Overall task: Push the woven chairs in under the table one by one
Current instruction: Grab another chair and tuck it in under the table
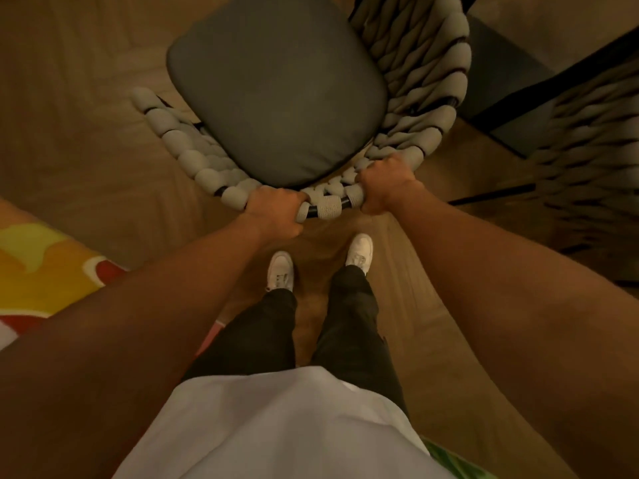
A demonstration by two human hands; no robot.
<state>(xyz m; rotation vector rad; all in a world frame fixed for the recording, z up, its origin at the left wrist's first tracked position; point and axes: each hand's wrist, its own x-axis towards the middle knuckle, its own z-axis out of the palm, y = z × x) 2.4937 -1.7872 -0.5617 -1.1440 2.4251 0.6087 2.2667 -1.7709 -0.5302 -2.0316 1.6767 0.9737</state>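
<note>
A woven chair (418, 84) with thick grey braided cord and a dark grey seat cushion (276, 91) stands right in front of me, seen from above. My left hand (273, 212) grips the top rail of its curved back on the left side. My right hand (383, 184) grips the same rail a little to the right. Between the hands the black metal frame shows through the cord. A dark table edge (553, 84) runs at the upper right, beyond the chair.
A second woven chair (594, 150) stands at the right, blurred. The floor is light wood. A rug (41, 264) in yellow, orange and red lies at the left. My white shoes and dark trousers are just behind the chair back.
</note>
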